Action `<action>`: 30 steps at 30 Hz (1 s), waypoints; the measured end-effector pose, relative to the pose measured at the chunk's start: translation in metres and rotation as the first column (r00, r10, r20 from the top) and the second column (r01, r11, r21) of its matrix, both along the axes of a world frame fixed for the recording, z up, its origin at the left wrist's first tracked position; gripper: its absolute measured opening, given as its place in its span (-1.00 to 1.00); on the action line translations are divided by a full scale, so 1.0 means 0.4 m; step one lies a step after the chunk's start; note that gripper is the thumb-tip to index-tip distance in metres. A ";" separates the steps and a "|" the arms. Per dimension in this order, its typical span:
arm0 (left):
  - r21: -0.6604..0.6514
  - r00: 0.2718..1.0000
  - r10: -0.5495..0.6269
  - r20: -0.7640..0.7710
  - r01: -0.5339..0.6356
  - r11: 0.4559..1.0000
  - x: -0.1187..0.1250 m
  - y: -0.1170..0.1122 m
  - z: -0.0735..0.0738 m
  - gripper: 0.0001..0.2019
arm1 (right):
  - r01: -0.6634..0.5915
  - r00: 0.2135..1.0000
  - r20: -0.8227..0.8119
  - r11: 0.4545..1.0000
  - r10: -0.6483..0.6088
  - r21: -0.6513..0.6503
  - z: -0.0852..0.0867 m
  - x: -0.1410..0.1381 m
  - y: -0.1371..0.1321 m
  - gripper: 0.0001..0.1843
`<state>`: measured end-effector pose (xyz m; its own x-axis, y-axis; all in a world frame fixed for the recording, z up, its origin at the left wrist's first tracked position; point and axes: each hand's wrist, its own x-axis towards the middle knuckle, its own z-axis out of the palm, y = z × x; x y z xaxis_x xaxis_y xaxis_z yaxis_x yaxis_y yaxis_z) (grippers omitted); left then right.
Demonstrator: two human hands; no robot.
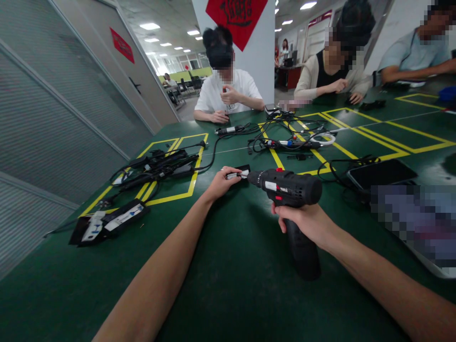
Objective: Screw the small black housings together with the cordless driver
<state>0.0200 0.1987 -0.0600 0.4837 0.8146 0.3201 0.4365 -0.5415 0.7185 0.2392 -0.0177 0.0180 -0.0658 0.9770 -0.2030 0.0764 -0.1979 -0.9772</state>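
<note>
A black cordless drill (290,185) with red switches is in my right hand (302,216), whose fingers wrap round its handle. Its chuck points left, toward my left hand (225,182). The fingers of that hand are closed on a small black part with a white piece (243,175) on it, just above the green table. The drill's tip meets or nearly meets the white piece; I cannot tell whether they touch.
Bundles of black cables (156,166) lie left, inside yellow tape lines. More cables and a pen-like tool (285,144) lie ahead. Black pouches (123,218) rest near left; a dark tablet-like device (383,173) sits right. Several people sit across the table (228,294).
</note>
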 end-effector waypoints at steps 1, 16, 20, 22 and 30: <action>0.004 1.000 0.002 0.001 -0.002 1.000 0.001 -0.001 0.000 -0.69 | -0.004 1.000 0.012 1.000 0.004 -0.004 0.000 0.000 -0.001 -0.91; -0.010 0.999 0.017 0.035 -0.017 1.000 0.004 -0.005 0.002 -0.70 | -0.034 0.996 0.080 0.999 0.034 0.003 0.025 -0.006 -0.009 -0.93; -0.002 0.999 0.011 0.036 -0.011 1.000 0.004 -0.006 0.003 -0.68 | -0.038 0.995 0.096 0.999 0.039 -0.015 0.033 -0.007 -0.011 -0.91; -0.005 0.999 0.013 0.029 -0.013 1.000 0.005 -0.008 0.005 -0.68 | -0.040 0.996 0.085 0.999 0.041 -0.011 0.032 -0.006 -0.012 -0.91; 0.001 1.000 0.011 0.028 -0.011 1.000 0.003 -0.005 0.005 -0.69 | -0.046 0.996 0.074 0.998 0.044 0.031 0.012 -0.005 -0.013 -0.91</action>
<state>0.0214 0.1966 -0.0582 0.4658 0.8193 0.3344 0.4223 -0.5379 0.7296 0.2370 -0.0228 0.0229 -0.0961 0.9795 -0.1772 0.1560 -0.1610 -0.9746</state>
